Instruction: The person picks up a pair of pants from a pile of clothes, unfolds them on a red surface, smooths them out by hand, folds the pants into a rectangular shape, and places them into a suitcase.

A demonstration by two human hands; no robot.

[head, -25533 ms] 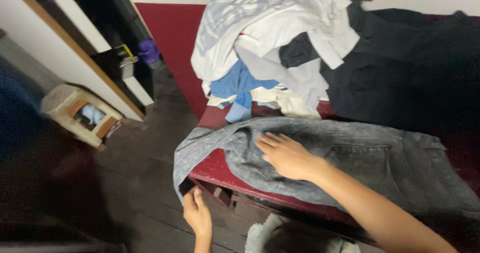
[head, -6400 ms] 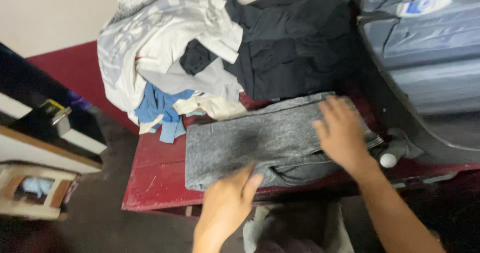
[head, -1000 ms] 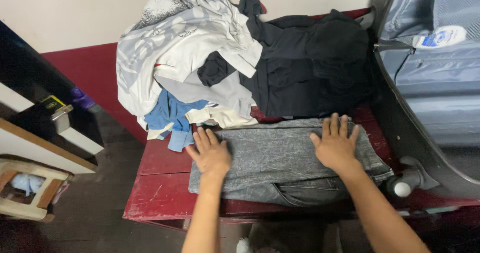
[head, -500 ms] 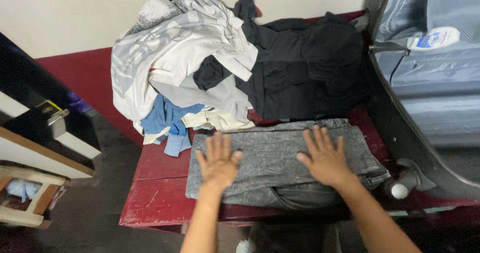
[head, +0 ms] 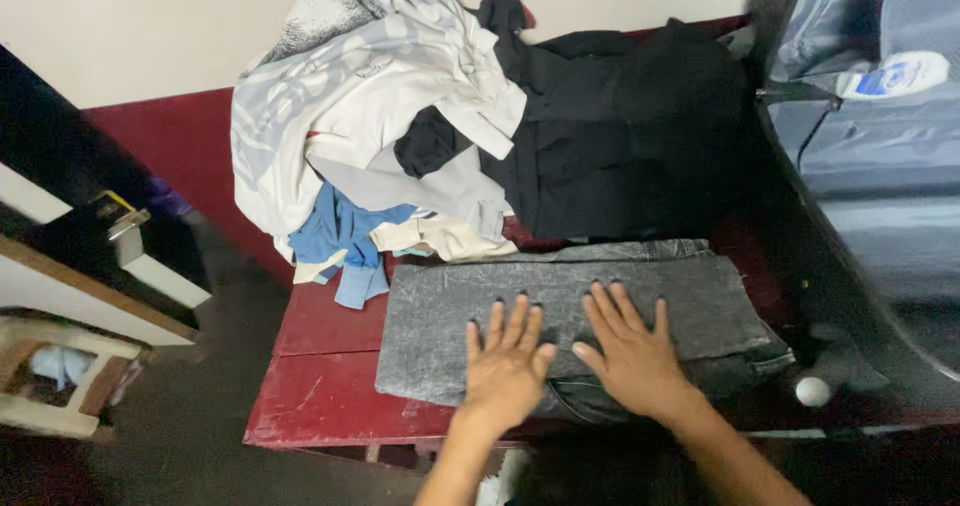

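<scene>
1. While both palms press down side by side, the grey jeans [head: 570, 311] lie folded into a compact rectangle on the dark red table [head: 320, 396], lower middle of the frame.
2. Judging by that shape, the folding of this one garment looks nearly finished: the legs are doubled over and the top layer is flat, with only the waistband and a pocket edge peeking out along the near edge.
3. What looks left is large. A heap of loose clothes [head: 370, 86] in white, grey and blue sits unfolded in the upper left, touching the far edge of the jeans, and a bundle of black garments [head: 610, 126] lies beside it in the upper middle.
4. Left hand [head: 505, 371]: flat and wide, fingers spread and pointing away from the person, resting on the near half of the jeans. It grips nothing.
5. Right hand [head: 630, 351]: likewise spread and flat, fingers fanned, palm on the jeans just beside the left hand, thumbs almost meeting. Nothing is pinched or held.
6. An open grey-blue suitcase [head: 870, 146] stands at the right edge of the frame, its wheel [head: 812, 391] just beside the jeans' near right corner.
7. A wooden stool [head: 50, 376] sits on the floor at the lower left.
</scene>
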